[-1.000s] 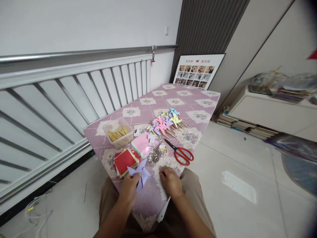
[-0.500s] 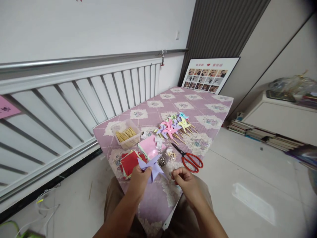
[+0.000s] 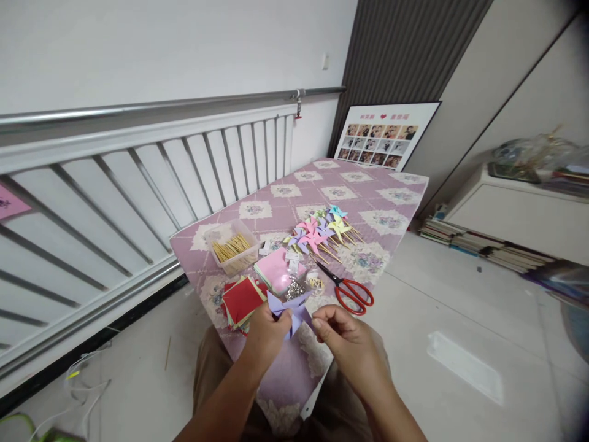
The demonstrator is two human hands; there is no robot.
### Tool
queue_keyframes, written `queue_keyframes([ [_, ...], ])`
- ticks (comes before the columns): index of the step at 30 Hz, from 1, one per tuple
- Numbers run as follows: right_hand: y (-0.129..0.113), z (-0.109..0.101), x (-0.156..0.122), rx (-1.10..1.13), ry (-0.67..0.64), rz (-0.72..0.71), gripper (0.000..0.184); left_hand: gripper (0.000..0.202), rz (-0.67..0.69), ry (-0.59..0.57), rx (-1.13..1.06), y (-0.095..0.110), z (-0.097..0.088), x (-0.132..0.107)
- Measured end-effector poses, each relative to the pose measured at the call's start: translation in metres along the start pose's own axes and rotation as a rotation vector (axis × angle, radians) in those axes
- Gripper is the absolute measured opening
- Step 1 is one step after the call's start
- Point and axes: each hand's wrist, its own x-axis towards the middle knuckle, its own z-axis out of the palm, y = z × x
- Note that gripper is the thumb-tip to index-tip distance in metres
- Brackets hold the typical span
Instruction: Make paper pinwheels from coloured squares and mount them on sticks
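Between the thumb and fingers of my left hand point(image 3: 269, 331) is a light purple paper pinwheel point(image 3: 297, 316), with no stick showing on it. My right hand point(image 3: 343, 331) is pinched at the pinwheel's right blade. Whether those fingertips also hold something small is hidden. Just beyond the pinwheel lies a pile of small silvery metal pieces point(image 3: 295, 288). Beside it stands a small round container point(image 3: 315, 282) of pale little pieces. Red-handled scissors point(image 3: 353, 297) lie to the right, blades pointing away from me.
Stacked red and pale paper squares point(image 3: 243, 301) and pink sheets point(image 3: 272, 270) lie left of centre. Behind them a clear plastic box point(image 3: 235, 264) holds thin wooden sticks. Finished pinwheels on sticks point(image 3: 317, 230) are heaped farther back on the floral tablecloth point(image 3: 340, 193). A radiator point(image 3: 151, 196) borders the left side.
My right hand has moved left and reached the pinwheel's right blade. My left hand has shifted the pinwheel slightly right, and the two hands are now close together.
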Motion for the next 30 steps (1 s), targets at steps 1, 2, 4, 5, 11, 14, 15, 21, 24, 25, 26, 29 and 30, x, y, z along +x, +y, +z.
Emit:
queue_keyframes([
  [1, -0.003, 0.001, -0.001, -0.055, -0.006, -0.037, 0.018, 0.016, 0.025, -0.010, 0.002, 0.002, 0.001, -0.001],
  [2, -0.004, 0.002, -0.003, -0.126, -0.006, -0.091, 0.014, 0.014, 0.053, -0.018, 0.004, 0.005, 0.002, -0.003],
  [4, -0.006, 0.004, -0.004, -0.293, 0.010, -0.228, 0.010, 0.011, 0.094, -0.021, 0.013, 0.009, 0.004, -0.005],
  [5, -0.005, 0.004, -0.004, -0.368, 0.020, -0.302, 0.011, 0.010, 0.109, -0.022, 0.018, 0.011, 0.005, -0.006],
  [11, 0.010, 0.004, 0.000, -0.536, 0.044, -0.550, 0.016, 0.010, 0.151, -0.047, 0.052, 0.020, 0.009, -0.010],
  [14, 0.010, 0.003, 0.000, -0.565, 0.046, -0.554, 0.016, 0.010, 0.158, -0.056, 0.060, 0.022, 0.010, -0.012],
  [15, 0.009, 0.002, 0.000, -0.573, 0.051, -0.552, 0.016, 0.010, 0.160, -0.055, 0.057, 0.023, 0.010, -0.012],
  [21, 0.004, -0.002, 0.000, -0.608, 0.069, -0.557, 0.013, 0.013, 0.097, -0.079, -0.019, 0.027, 0.008, -0.012],
  [24, 0.002, -0.004, 0.000, -0.624, 0.083, -0.556, 0.013, 0.016, 0.053, -0.110, -0.083, 0.029, 0.007, -0.012],
  [25, 0.001, -0.004, 0.000, -0.626, 0.085, -0.550, 0.014, 0.016, 0.047, -0.114, -0.086, 0.029, 0.007, -0.013],
  [26, 0.000, -0.005, -0.001, -0.627, 0.082, -0.542, 0.014, 0.016, 0.042, -0.114, -0.085, 0.029, 0.007, -0.013],
  [29, -0.003, -0.006, -0.001, -0.630, 0.062, -0.519, 0.014, 0.015, 0.024, -0.114, -0.084, 0.027, 0.006, -0.014],
  [30, -0.003, -0.006, -0.001, -0.627, 0.056, -0.516, 0.013, 0.015, 0.021, -0.117, -0.084, 0.027, 0.006, -0.014],
])
